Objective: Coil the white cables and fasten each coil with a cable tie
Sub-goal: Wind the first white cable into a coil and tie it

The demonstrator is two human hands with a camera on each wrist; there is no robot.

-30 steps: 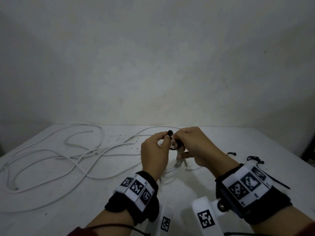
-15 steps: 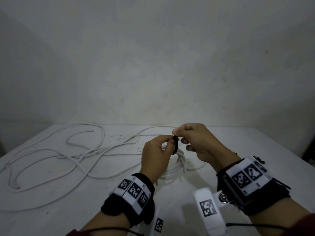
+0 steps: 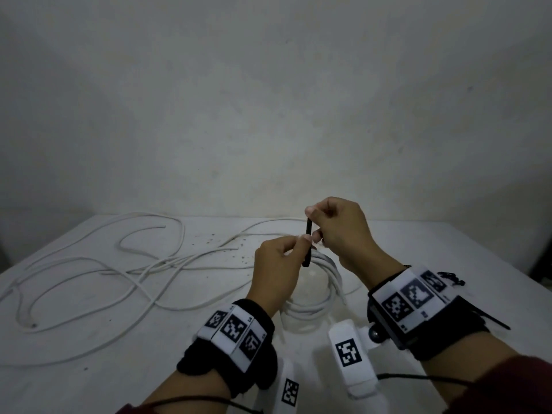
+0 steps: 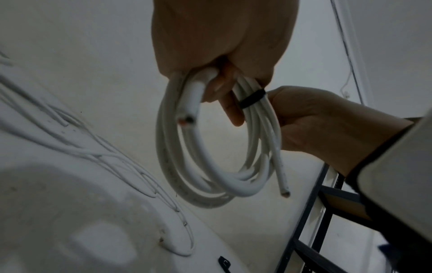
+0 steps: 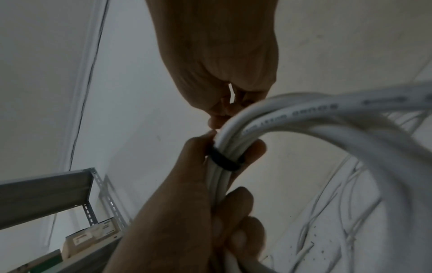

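Observation:
A white cable coil (image 3: pixel 321 294) hangs above the white table (image 3: pixel 149 339), near its middle. My left hand (image 3: pixel 300 245) grips the top of the coil (image 4: pixel 210 166), with its fingers (image 4: pixel 230 107) curled round the strands. A black cable tie (image 3: pixel 307 246) is wrapped as a band (image 4: pixel 252 98) round the strands (image 5: pixel 224 160). My right hand (image 3: pixel 312 218) is just above and to the right of the left hand. It pinches the tie's tail, which stands upright. In the right wrist view the right fingertips (image 5: pixel 222 110) sit close over the coil (image 5: pixel 304 114).
Several loose white cables (image 3: pixel 119 264) sprawl over the left half of the table. Spare black cable ties (image 3: pixel 448 277) lie at the right, one near the front edge (image 4: pixel 224 262). A metal shelf frame (image 5: pixel 46 184) stands beside the table. A bare wall is behind.
My right hand has risen with the tie's tail, drawing the tie from a loose ring into a long upright strip. The left hand holds the coil in about the same place.

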